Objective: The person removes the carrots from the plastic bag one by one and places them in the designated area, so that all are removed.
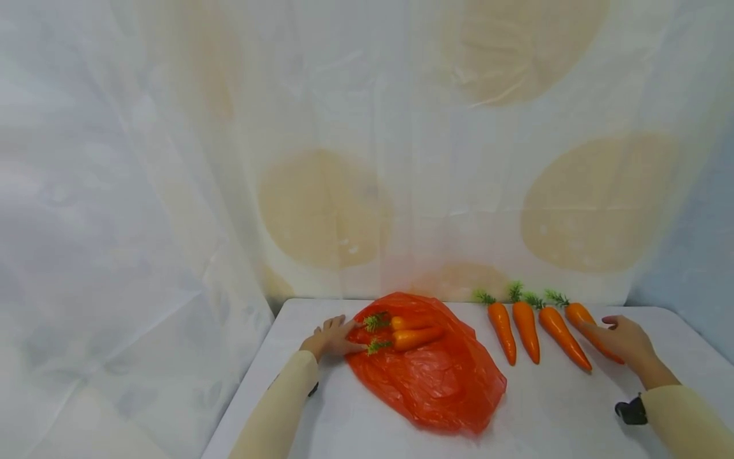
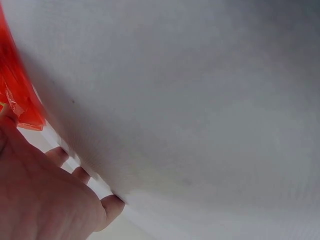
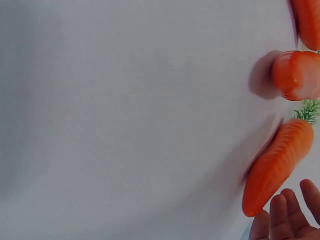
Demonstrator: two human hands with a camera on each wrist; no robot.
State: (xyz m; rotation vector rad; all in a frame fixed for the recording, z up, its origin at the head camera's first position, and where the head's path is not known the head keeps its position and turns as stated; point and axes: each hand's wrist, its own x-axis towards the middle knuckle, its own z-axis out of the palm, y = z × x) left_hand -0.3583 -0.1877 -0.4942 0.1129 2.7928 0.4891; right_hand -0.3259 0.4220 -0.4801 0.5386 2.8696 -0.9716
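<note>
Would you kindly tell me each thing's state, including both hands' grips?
Red bag, crumpled on the table.
Two carrots, on or inside the bag, unclear which.
Four carrots, lying in a row.
Left hand's grip, fingers spread at the bag.
Right hand's grip, thumb and fingers apart at the rightmost carrot.
Sheet, creased.

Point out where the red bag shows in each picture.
Head: the red bag lies low in the middle, right of the left hand.
Left wrist: red bag at the upper left edge.
Right wrist: not in it.
Shared landmark: the white table, in all three.
</note>
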